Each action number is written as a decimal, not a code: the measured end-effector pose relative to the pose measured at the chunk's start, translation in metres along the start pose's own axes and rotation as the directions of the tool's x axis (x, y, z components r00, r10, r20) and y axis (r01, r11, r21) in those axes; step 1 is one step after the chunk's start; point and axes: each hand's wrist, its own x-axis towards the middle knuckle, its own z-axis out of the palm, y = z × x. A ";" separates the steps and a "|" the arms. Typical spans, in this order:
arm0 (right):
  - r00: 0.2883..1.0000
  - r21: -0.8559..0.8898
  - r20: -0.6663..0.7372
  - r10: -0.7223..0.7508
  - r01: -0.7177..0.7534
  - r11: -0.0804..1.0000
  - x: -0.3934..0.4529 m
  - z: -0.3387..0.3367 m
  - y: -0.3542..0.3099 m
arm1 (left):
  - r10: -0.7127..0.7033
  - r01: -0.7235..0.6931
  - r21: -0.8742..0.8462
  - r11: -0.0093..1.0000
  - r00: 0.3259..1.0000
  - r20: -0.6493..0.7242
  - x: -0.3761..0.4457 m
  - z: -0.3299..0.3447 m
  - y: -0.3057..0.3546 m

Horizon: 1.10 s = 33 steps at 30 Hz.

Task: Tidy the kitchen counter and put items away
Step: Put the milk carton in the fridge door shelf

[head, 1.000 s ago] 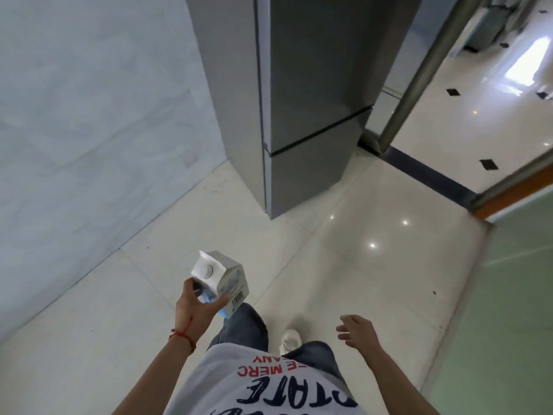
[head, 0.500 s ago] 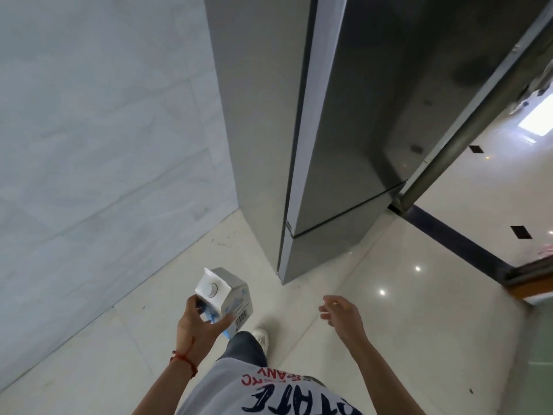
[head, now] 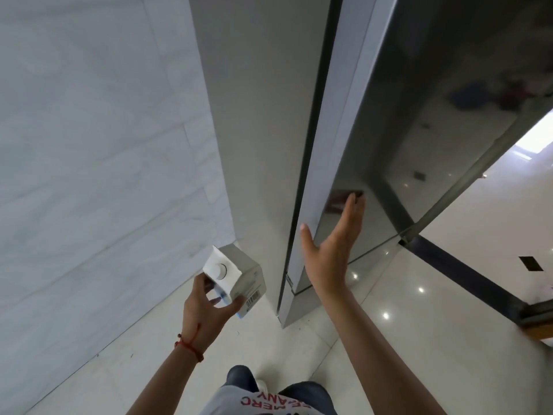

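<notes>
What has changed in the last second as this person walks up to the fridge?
The person came closer to the fridge. The right hand rose from beside the hip and now reaches, fingers straight, to the door's edge. The left hand keeps gripping the white carton; the door looks shut.

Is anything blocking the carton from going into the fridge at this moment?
Yes. The fridge door is shut. The left hand holds the carton beside it; the open right hand reaches to the door's edge, not yet gripping.
</notes>
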 end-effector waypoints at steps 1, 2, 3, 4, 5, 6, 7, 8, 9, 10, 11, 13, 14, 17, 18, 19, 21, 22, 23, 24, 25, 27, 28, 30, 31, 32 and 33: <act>0.999 0.008 -0.043 -0.024 0.024 1.000 0.009 0.005 0.001 | -0.022 0.022 -0.008 1.000 1.000 -0.003 -0.001 0.002 0.000; 0.995 0.010 -0.086 -0.042 0.043 0.999 0.017 0.009 0.002 | -0.044 0.044 -0.013 0.999 0.999 -0.001 -0.002 0.005 -0.002; 0.991 0.004 -0.120 -0.058 0.059 0.998 0.024 0.011 0.004 | -0.062 0.062 -0.014 0.998 0.998 0.003 -0.004 0.007 -0.004; 0.987 -0.011 -0.141 -0.081 0.080 0.997 0.029 0.013 0.007 | -0.079 0.079 -0.014 0.997 0.997 0.008 -0.006 0.009 -0.006; 0.982 -0.033 -0.149 -0.114 0.110 0.993 0.033 0.013 0.012 | -0.093 0.093 -0.015 0.996 0.996 0.012 -0.008 0.011 -0.008; 0.978 -0.057 -0.144 -0.150 0.143 0.988 0.035 0.011 0.016 | -0.103 0.104 -0.013 0.995 0.995 0.016 -0.009 0.012 -0.010; 0.974 -0.085 -0.131 -0.185 0.175 0.981 0.036 0.009 0.020 | -0.111 0.111 -0.008 0.994 0.994 0.020 -0.010 0.013 -0.012; 0.970 -0.111 -0.115 -0.214 0.202 0.973 0.037 0.007 0.024 | -0.119 0.119 0.000 0.993 0.993 0.022 -0.010 0.014 -0.012; 0.965 -0.135 -0.109 -0.238 0.223 0.965 0.038 0.005 0.026 | -0.126 0.126 0.009 0.992 0.992 0.026 -0.010 0.014 -0.012; 0.960 -0.154 -0.111 -0.255 0.237 0.959 0.038 0.005 0.027 | -0.129 0.128 0.016 0.992 0.991 0.030 -0.010 0.015 -0.011; 0.957 -0.169 -0.118 -0.266 0.245 0.955 0.038 0.004 0.028 | -0.126 0.125 0.023 0.992 0.992 0.033 -0.008 0.015 -0.009; 0.950 -0.192 -0.125 -0.286 0.260 0.946 0.040 0.004 0.027 | -0.115 0.115 0.025 0.993 0.993 0.033 -0.005 0.017 -0.002; 0.947 -0.203 -0.124 -0.297 0.269 0.942 0.041 0.003 0.026 | -0.109 0.108 0.022 0.994 0.993 0.033 -0.003 0.018 0.001; 0.945 -0.221 -0.118 -0.305 0.274 0.936 0.041 0.001 0.026 | -0.085 0.084 0.012 0.996 0.996 0.037 0.001 0.020 0.011; 0.948 -0.220 -0.117 -0.297 0.267 0.938 0.041 0.000 0.024 | -0.076 0.076 0.006 0.997 0.996 0.042 0.002 0.021 0.014; 0.950 -0.217 -0.118 -0.289 0.260 0.941 0.041 0.000 0.023 | -0.070 0.070 0.004 0.998 0.996 0.051 0.003 0.022 0.016; 0.952 -0.215 -0.126 -0.279 0.249 0.944 0.037 -0.005 0.023 | -0.064 0.064 0.005 0.998 0.996 0.065 0.002 0.023 0.019; 0.951 -0.216 -0.123 -0.282 0.252 0.943 0.034 -0.010 0.025 | -0.063 0.063 0.004 0.998 0.996 0.069 0.000 0.023 0.020; 0.950 -0.213 -0.111 -0.292 0.265 0.940 0.030 -0.019 0.029 | -0.062 0.062 -0.002 0.998 0.996 0.069 -0.002 0.023 0.020; 0.948 -0.208 -0.092 -0.306 0.282 0.937 0.026 -0.029 0.034 | -0.059 0.059 -0.008 0.998 0.996 0.068 -0.004 0.024 0.021; 0.946 -0.205 -0.072 -0.316 0.296 0.933 0.022 -0.041 0.038 | -0.053 0.054 -0.011 0.999 0.996 0.070 -0.006 0.025 0.020; 0.949 -0.217 -0.040 -0.313 0.297 0.930 0.013 -0.067 0.047 | -0.041 0.041 0.003 0.999 0.994 0.098 -0.010 0.029 0.020; 0.952 -0.226 -0.031 -0.304 0.290 0.930 0.009 -0.080 0.050 | -0.035 0.033 0.018 0.999 0.992 0.120 -0.012 0.032 0.019; 0.966 -0.246 -0.021 -0.259 0.246 0.938 -0.003 -0.105 0.055 | -0.021 0.014 0.046 0.999 0.986 0.165 -0.014 0.040 0.021; 0.974 -0.250 -0.020 -0.226 0.214 0.944 -0.010 -0.116 0.057 | -0.006 -0.003 0.051 0.999 0.983 0.186 -0.015 0.044 0.024; 0.981 -0.255 -0.033 -0.192 0.177 0.950 -0.019 -0.128 0.057 | 0.015 -0.028 0.055 0.998 0.977 0.213 -0.016 0.050 0.027; 0.985 -0.243 -0.056 -0.162 0.144 0.959 -0.027 -0.138 0.057 | 0.033 -0.047 0.055 0.997 0.972 0.233 -0.016 0.053 0.031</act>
